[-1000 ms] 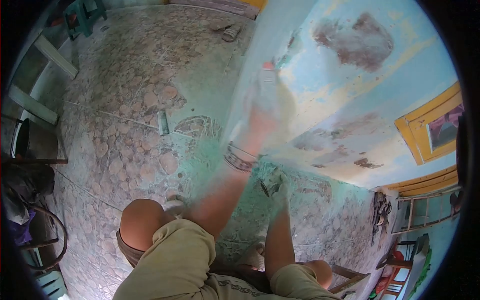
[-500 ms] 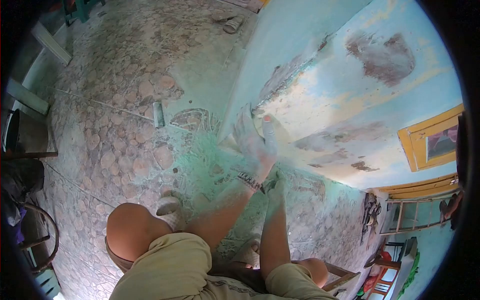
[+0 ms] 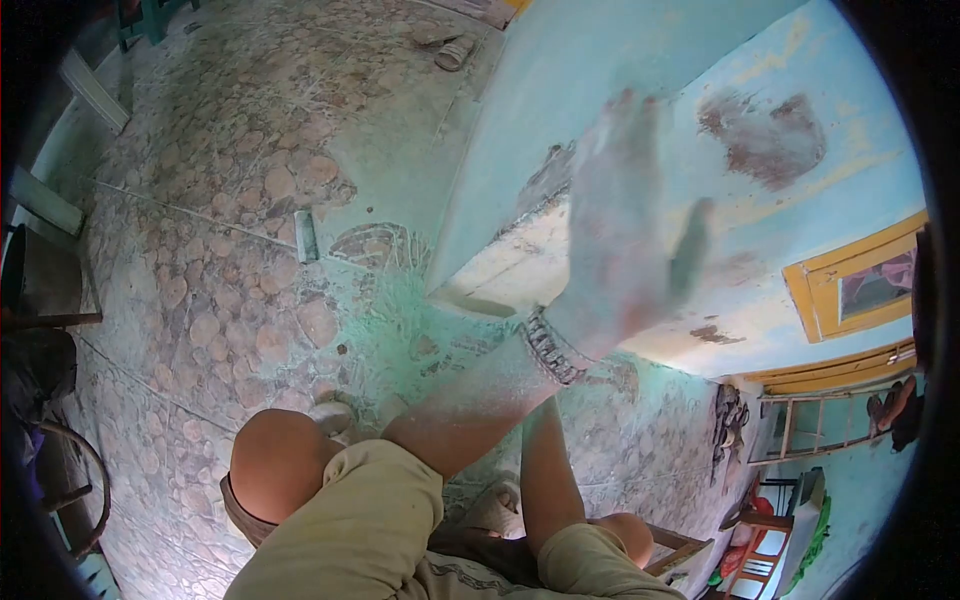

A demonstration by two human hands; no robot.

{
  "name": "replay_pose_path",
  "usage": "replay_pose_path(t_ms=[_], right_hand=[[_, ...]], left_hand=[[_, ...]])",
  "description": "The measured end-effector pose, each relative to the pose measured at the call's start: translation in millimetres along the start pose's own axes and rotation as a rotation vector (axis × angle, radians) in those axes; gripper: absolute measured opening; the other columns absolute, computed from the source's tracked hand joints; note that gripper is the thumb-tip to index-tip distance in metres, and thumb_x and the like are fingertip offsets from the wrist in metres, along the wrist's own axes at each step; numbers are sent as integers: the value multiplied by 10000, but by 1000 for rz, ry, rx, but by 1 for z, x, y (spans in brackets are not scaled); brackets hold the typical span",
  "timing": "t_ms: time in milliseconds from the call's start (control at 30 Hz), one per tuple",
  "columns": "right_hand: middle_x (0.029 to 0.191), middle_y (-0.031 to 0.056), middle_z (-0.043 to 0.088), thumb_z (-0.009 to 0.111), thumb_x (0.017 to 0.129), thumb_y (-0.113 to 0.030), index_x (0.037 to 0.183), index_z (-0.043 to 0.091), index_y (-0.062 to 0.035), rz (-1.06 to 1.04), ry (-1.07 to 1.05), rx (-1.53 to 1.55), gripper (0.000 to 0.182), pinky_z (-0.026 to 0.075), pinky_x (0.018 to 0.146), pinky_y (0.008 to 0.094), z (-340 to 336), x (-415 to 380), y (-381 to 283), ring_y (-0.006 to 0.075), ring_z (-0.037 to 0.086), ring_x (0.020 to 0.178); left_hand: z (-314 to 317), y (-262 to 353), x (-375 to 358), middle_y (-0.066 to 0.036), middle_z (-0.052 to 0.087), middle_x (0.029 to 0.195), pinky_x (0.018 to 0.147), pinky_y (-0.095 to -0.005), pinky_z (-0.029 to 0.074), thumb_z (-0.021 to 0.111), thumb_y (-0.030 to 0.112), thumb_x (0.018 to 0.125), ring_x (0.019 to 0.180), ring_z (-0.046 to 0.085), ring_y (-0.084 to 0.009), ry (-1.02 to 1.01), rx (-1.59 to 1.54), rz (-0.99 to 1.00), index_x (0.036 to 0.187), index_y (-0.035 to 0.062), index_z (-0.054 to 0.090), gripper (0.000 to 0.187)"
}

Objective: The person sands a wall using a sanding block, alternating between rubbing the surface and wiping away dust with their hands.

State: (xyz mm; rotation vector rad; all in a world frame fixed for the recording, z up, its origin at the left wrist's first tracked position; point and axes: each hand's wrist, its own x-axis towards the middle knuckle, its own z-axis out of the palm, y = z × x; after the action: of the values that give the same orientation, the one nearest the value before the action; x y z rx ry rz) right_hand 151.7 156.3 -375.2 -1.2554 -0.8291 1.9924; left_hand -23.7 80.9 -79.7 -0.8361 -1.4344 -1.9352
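Observation:
My left hand, coated in pale dust and smeared by motion, is raised in front of the wall with fingers stretched out and thumb apart. Nothing shows in it. A patterned bracelet circles that wrist. Behind the hand, the light-blue wall has a worn cream section with a rough, chipped edge, plus brownish bare patches. My right forearm reaches toward the foot of the wall, while the right hand is hidden behind my left wrist.
A small pale rectangular block lies on the dusty stone-patterned floor. Greenish powder spreads along the wall base. A yellow-framed opening is at the right. Slippers lie at the back; a wooden chair stands lower right.
My left hand has moved up and right, from low by the wall's corner to higher over the wall. My right hand, partly visible before, is now covered by the left wrist.

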Motion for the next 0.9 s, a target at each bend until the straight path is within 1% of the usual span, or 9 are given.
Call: replay_pose_path(t_ms=[67, 200, 367, 467, 567, 633, 700, 800, 900], right_hand=[[847, 65, 669, 526, 937, -164, 978, 643, -46, -6, -25, -14, 171, 517, 560, 304, 1, -5, -1, 167, 634, 684], [844, 67, 668, 531, 934, -164, 971, 642, -45, -38, -120, -58, 167, 518, 558, 304, 6, -19, -1, 165, 634, 683], [777, 21, 656, 563, 919, -139, 894, 623, -103, 111, -294, 81, 74, 488, 458, 272, 18, -28, 4, 131, 620, 585], [813, 30, 660, 574, 912, -112, 930, 626, -85, 138, -443, -247, 62, 539, 549, 316, 8, -24, -12, 153, 641, 666], [897, 47, 671, 571, 926, -115, 1044, 624, -53, 268, -484, 22, 144, 567, 656, 355, -14, 5, 2, 179, 658, 757], [959, 62, 669, 565, 938, -134, 1124, 601, -36, 319, -435, 112, 214, 571, 703, 373, -16, 8, 6, 195, 662, 811], [1012, 75, 664, 559, 947, -144, 1190, 577, -26, 323, -394, 197, 270, 573, 730, 384, -14, 1, 6, 206, 664, 850], [1057, 89, 654, 558, 949, -136, 1233, 554, -23, 263, -389, 294, 306, 573, 742, 386, -16, -9, 2, 213, 663, 879], [1054, 89, 653, 577, 937, -123, 1208, 565, -27, 202, -371, 256, 287, 569, 751, 378, -34, 2, 3, 210, 658, 891]], left_hand=[[-5, -17, -24, -305, 482, 1278, 993, -468, 379, 542, 317, 935, 1148, 499, -435, 39, 7, -82, 1332, -126, 391, 614], [-21, -54, -51, -330, 506, 1256, 1010, -488, 367, 520, 420, 923, 1174, 498, -437, -134, -5, -498, 1284, -115, 458, 648], [-23, -40, 1, -323, 497, 1288, 1035, -442, 368, 483, 487, 933, 1219, 468, -445, -288, -182, -400, 1310, -117, 439, 714], [-18, -53, 8, -235, 536, 1219, 958, -358, 404, 442, 532, 948, 1120, 499, -326, -415, -394, -492, 1313, -66, 463, 701], [-11, -89, 0, -107, 609, 1086, 821, -256, 469, 398, 569, 969, 935, 574, -142, -458, -623, -693, 1288, 5, 518, 659], [-22, -108, -16, -68, 623, 1077, 811, -243, 492, 366, 593, 974, 899, 598, -101, -493, -675, -888, 1293, 23, 525, 671], [-42, -135, -44, -75, 603, 1149, 883, -284, 494, 332, 616, 970, 950, 596, -144, -544, -624, -1160, 1318, 14, 501, 716], [-53, -154, -69, -191, 403, 1434, 1106, -313, 265, 331, 702, 921, 1328, 370, -259, -619, -297, -1194, 1417, -92, 337, 936], [-53, -127, -49, -139, 482, 1365, 1085, -376, 342, 294, 623, 971, 1223, 476, -250, -483, -657, -1038, 1391, 3, 413, 758]])
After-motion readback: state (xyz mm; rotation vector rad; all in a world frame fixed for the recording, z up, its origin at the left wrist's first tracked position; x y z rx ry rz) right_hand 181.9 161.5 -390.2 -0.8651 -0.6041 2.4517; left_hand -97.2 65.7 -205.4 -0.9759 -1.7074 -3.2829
